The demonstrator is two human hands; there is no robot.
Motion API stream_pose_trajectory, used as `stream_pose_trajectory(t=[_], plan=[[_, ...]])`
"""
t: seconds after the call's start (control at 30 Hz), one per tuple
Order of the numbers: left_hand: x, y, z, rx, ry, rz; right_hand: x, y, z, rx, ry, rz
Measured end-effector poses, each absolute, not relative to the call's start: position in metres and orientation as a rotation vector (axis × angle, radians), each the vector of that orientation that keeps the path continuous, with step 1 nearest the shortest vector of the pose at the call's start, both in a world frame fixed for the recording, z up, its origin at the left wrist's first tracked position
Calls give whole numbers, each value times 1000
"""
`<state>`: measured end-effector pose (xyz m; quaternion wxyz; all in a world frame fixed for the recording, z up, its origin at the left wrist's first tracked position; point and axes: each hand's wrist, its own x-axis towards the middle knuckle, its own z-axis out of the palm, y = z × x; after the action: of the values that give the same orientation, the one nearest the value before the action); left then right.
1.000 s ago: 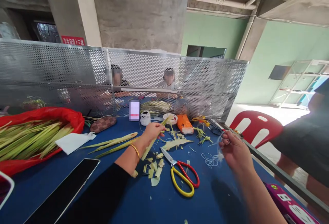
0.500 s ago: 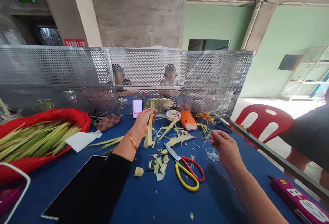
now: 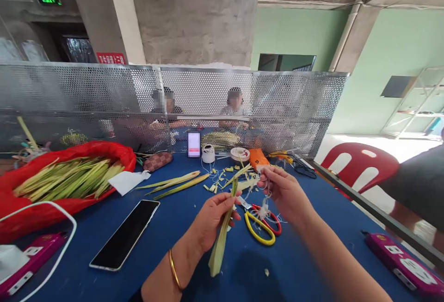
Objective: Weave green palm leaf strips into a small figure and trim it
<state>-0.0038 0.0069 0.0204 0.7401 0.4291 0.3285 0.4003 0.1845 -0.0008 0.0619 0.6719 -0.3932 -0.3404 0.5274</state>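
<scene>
My left hand [image 3: 211, 216] is closed around a folded green palm leaf strip [image 3: 222, 239], held upright over the blue table [image 3: 173, 265]. My right hand [image 3: 282, 191] pinches a tangle of thin white thread [image 3: 265, 207] just right of the strip's top. Red and yellow scissors [image 3: 260, 223] lie on the table beneath both hands. Leaf offcuts [image 3: 222, 175] are scattered beyond them.
A red bag of palm leaves [image 3: 65, 179] lies at left, with a dark phone [image 3: 125, 239] nearer me. Thread spool [image 3: 208, 153], tape roll [image 3: 240, 154] and an orange tool [image 3: 258, 158] stand by the perforated metal screen [image 3: 104, 103]. Two people sit behind it. Red chair [image 3: 357, 165] at right.
My left hand brought the leaf strip from the far table back toward me. My right hand lifted the thread off the table and moved it up beside the strip.
</scene>
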Motion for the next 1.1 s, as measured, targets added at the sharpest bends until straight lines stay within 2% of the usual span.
stream_pose_trajectory(t=[0.33, 0.5, 0.83, 1.1], plan=[[-1, 13, 1, 696, 765, 950, 161, 3, 63, -742, -510, 1390], [-1, 12, 2, 701, 759, 847, 157, 2, 61, -650, -511, 1472], [-3, 16, -1, 685, 731, 852, 159, -2, 56, -646, -484, 1522], [-12, 15, 15, 527, 719, 878, 186, -3, 45, -805, -596, 1423]])
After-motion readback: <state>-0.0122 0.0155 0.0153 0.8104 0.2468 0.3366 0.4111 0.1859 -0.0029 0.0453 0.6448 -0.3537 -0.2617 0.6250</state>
